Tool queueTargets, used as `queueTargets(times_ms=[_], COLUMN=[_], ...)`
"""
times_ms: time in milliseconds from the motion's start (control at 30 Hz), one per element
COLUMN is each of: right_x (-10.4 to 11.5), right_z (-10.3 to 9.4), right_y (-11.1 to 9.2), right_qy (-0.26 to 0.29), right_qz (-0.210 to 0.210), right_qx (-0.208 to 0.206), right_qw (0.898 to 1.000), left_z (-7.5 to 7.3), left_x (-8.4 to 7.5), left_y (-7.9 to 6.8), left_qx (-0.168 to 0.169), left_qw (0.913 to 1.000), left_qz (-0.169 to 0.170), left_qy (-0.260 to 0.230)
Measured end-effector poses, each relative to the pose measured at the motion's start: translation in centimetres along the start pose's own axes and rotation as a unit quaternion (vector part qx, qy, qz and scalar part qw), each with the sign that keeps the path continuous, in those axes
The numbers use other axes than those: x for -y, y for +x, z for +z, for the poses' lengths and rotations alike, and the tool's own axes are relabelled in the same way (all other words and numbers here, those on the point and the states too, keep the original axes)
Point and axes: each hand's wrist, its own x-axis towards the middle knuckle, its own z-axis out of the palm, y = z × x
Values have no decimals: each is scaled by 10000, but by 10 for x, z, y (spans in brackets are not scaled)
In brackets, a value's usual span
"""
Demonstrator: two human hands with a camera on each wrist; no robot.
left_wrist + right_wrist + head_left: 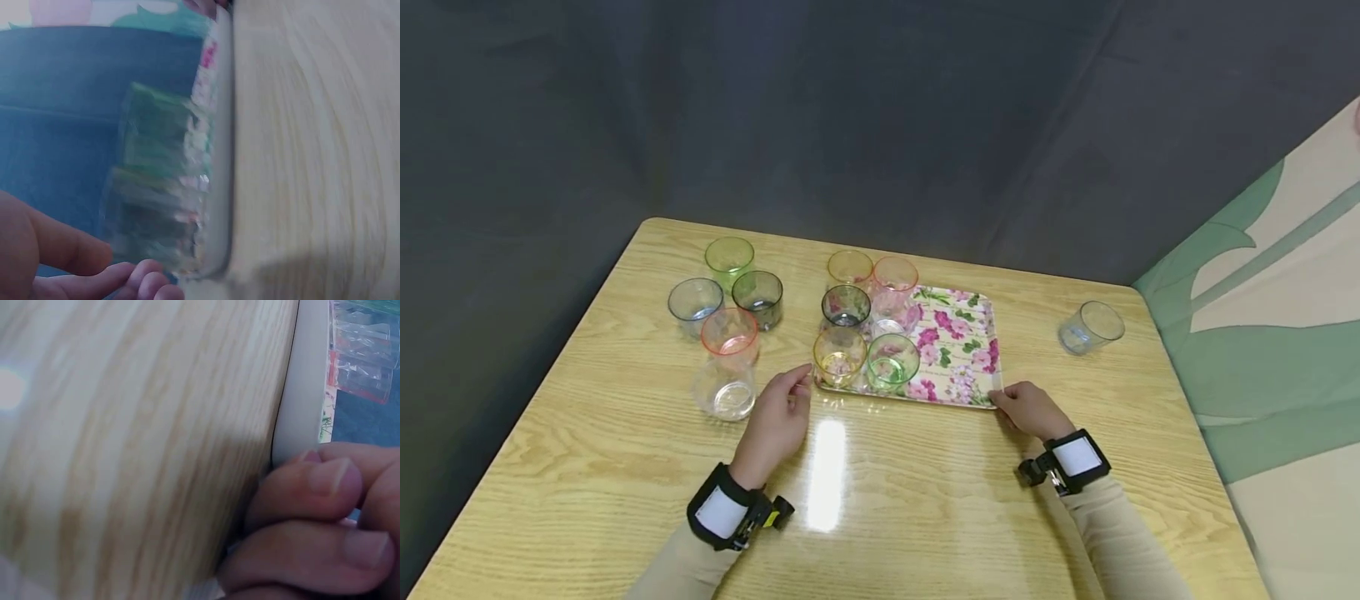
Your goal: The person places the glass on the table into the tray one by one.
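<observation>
A floral tray (955,342) lies on the wooden table, its left part covered by several tumblers. Among these are a green-rimmed tumbler (892,364), a yellow-rimmed tumbler (839,358), a dark tumbler (846,308) and a pink-rimmed tumbler (895,292). My right hand (1033,408) grips the tray's near right corner; in the right wrist view its fingers (300,550) curl at the pale rim. Beside the near left corner is my left hand (778,417), fingers loosely bent and holding nothing. The left wrist view is blurred, with the thumb (75,250) close to a tumbler.
Left of the tray stand more tumblers: green (730,258), bluish (696,304), dark (757,296), red-rimmed (730,337) and clear (730,398). One bluish tumbler (1092,327) stands alone at the right. A dark curtain (880,125) hangs behind the table.
</observation>
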Motion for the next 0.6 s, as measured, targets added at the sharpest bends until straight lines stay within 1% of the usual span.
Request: queueTargets(times_ms=[100,200,333,400,433,500,600], right_x=[-1,-1,0,0,0,-1,-3], right_z=[0,1,0,0,-1,-1,0], right_y=[0,1,0,0,-1,0,0], right_qy=[-22,-43,-47,-49,-43,-31,-1], right_qz=[-18,-38,-21,-7,-2,7,0], right_qx=[-13,-23,-12,-3,-2,-9,-13], right_qw=[10000,10000,10000,10000,10000,10000,10000], left_z=[-2,-6,-18,-26,-31,-39,-50], left_x=[-7,-14,-25,-32,-36,-43,-49], left_y=[-10,-19,-32,-38,-40,-44,-46], left_qx=[141,239,524,562,492,200,-458], left_qw=[9998,9995,9979,9968,9965,9959,9928], left_qz=[163,219,324,434,518,664,855], left_qy=[-5,-50,-198,-364,-434,-589,-698])
